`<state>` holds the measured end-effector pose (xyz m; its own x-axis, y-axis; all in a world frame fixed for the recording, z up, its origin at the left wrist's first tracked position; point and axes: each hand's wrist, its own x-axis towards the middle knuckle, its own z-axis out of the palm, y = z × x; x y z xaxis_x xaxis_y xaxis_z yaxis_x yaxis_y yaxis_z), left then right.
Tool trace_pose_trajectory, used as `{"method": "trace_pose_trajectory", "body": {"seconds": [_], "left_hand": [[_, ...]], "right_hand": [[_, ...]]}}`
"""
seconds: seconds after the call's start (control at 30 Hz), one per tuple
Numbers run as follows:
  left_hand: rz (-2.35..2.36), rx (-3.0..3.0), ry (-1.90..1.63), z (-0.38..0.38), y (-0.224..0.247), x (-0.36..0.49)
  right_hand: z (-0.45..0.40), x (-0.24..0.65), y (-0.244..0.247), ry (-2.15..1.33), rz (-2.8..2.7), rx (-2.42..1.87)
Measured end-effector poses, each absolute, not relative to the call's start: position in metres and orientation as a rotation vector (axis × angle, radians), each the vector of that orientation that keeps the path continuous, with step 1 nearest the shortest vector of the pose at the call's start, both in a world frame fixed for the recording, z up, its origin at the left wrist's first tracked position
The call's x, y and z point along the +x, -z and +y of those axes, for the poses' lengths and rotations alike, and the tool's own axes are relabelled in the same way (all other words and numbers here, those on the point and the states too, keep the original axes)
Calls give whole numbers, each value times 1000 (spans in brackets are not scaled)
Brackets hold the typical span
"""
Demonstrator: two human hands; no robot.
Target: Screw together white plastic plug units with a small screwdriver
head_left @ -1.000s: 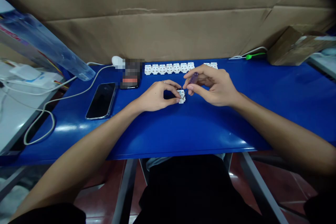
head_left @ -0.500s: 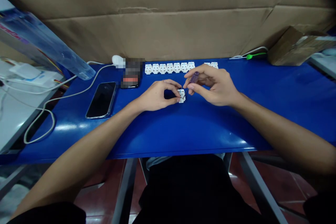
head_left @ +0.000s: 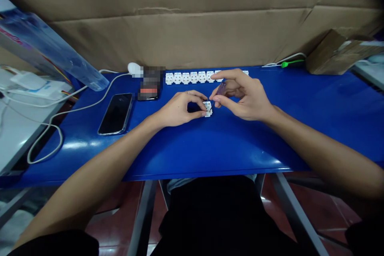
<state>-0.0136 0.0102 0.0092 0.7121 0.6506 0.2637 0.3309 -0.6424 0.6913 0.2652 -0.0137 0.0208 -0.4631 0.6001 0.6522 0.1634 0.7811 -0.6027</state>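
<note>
Between the thumb and fingers of my left hand (head_left: 181, 109) is a small white plastic socket module (head_left: 208, 109), held near the middle of the blue table. My right hand (head_left: 244, 95) is closed round the purple handle of a small screwdriver (head_left: 221, 89). Its thin shaft slants down to the module's right side; the exact spot its tip touches is too small to make out. Behind my hands, a row of similar white modules (head_left: 186, 78) runs along the back of the table, its right end partly covered by my right hand.
A phone (head_left: 116, 114) lies left of my hands, with a dark, partly blurred object (head_left: 149, 93) behind it. White cable (head_left: 61, 138) loops over the table's left side. A cardboard box (head_left: 328, 54) and a green-ended item (head_left: 285, 65) are at the back right. Cardboard (head_left: 228, 36) walls the rear.
The screwdriver handle leans slightly further left and lower in my right hand, and the right fingers have shifted a little. My left hand and the module stay in place.
</note>
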Motion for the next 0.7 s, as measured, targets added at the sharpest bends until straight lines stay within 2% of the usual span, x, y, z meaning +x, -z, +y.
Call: {"method": "trace_pose_trajectory", "body": {"seconds": [0.4, 0.7], "left_hand": [[700, 2309, -733, 10, -4, -12], [707, 2301, -747, 10, -4, -11]], "right_hand": [[-11, 264, -14, -257, -2107, -509], [-12, 264, -15, -357, -2100, -534]]}}
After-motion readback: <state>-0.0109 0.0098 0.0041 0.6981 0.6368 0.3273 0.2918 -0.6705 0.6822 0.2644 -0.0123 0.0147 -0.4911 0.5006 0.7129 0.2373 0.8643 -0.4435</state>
